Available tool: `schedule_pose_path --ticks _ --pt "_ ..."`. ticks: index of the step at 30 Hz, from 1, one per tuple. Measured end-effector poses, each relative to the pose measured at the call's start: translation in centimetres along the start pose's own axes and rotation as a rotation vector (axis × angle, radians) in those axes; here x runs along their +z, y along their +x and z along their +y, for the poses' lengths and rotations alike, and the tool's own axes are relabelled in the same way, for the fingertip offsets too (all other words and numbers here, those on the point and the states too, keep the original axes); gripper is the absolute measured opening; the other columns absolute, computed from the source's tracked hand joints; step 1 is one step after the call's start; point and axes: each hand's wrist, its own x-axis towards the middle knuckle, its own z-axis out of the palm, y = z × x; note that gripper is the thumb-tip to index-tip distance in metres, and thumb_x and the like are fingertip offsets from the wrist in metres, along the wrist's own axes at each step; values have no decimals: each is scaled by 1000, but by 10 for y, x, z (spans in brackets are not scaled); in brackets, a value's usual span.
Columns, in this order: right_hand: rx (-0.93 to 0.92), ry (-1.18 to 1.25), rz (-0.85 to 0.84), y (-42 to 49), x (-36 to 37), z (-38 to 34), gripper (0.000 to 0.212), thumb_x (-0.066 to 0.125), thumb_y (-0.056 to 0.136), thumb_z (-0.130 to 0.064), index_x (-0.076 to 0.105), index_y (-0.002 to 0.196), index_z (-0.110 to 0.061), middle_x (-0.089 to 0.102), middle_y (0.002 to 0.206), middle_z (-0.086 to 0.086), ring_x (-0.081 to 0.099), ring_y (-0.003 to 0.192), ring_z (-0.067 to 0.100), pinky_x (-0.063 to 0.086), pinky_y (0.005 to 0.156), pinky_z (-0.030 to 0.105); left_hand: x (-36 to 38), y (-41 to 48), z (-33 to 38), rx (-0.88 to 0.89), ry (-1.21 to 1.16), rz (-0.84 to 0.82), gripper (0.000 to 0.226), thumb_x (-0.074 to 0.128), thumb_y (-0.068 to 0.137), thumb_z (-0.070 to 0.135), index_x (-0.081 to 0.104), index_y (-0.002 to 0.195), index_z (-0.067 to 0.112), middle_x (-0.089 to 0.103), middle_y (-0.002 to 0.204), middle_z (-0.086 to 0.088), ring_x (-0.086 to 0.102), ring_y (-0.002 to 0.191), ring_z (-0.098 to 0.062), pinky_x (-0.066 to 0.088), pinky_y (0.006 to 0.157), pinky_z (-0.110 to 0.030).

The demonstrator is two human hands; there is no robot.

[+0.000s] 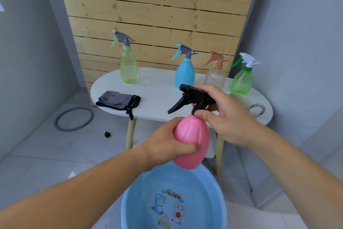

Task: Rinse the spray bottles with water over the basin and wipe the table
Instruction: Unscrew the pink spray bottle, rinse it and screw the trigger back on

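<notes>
Left hand (163,143) grips pink spray bottle (191,141) by its body, above blue basin (130,202). Right hand (222,115) pinches its black spray head (187,97). Grey cloth (118,101) and four bottles sit on white worktop (157,97).

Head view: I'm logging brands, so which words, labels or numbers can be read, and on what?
Colourful word printed inside the basin: starts with what looks like "P", the rest too blurred to read.
Small word above it: too small to read.
Nothing else shows writing.
</notes>
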Motion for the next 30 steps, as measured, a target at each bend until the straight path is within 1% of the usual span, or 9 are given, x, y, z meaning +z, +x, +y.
schedule_pose_path --ticks 7,11,14,16,20,22,25,27,30 --pt "54 201 -123 2 -9 -3 47 63 83 -6 57 124 -27 64 120 -1 59 114 25 48 101 52 -5 -4 3 -3 38 -99 56 79 69 27 62 122 35 73 112 -1 71 104 -17 62 83 -30" --pt "52 229 -150 2 -13 -2 54 59 89 11 57 126 -29 66 116 -10 61 111 21 50 102 45 -6 -4 4 -37 13 -123 59 79 70 27 62 127 24 73 108 2 72 100 -13 58 78 -23" --pt "48 246 -105 3 -11 -3 55 64 84 -2 56 127 -34 64 123 -4 60 114 29 49 102 48 -6 -4 5 -43 -9 -127 68 79 71 27 56 135 26 71 117 0 70 107 -15 57 76 -23" --pt "32 233 -33 4 -9 -3 54 67 77 -12 57 122 -40 66 120 -1 63 108 25 51 99 48 -6 -5 6 -35 -20 -117 73 79 71 27 51 139 31 68 124 0 68 112 -17 58 77 -25" --pt "-3 210 22 4 -6 -3 54 67 79 -10 55 119 -44 67 118 1 64 104 24 51 97 48 -6 -5 7 -34 -26 -81 78 80 69 32 48 141 35 65 128 2 66 115 -17 61 93 -37" --pt "-5 246 -5 4 -6 -2 57 64 83 -2 54 123 -41 64 121 10 60 106 34 49 97 53 -8 -5 6 -41 -30 -91 80 82 65 36 49 138 35 65 128 2 66 116 -18 60 97 -40" --pt "4 301 -60 4 -12 -1 56 61 83 -4 56 127 -39 52 120 34 52 107 49 45 98 60 -9 -7 7 -45 -62 -116 66 79 71 29 53 132 36 66 127 0 66 117 -18 59 99 -41" --pt "-6 342 -69 3 -14 -3 57 58 89 6 54 132 -31 52 124 29 55 106 50 50 99 51 -10 -7 6 -37 -53 -125 68 78 74 28 51 136 35 65 130 -1 65 120 -21 58 100 -45" --pt "-18 319 -57 4 -16 -2 60 52 92 14 48 137 -25 57 126 8 62 102 40 53 97 33 -11 -7 6 -21 -57 -113 69 78 74 27 51 137 33 64 130 -1 65 119 -21 58 100 -45"
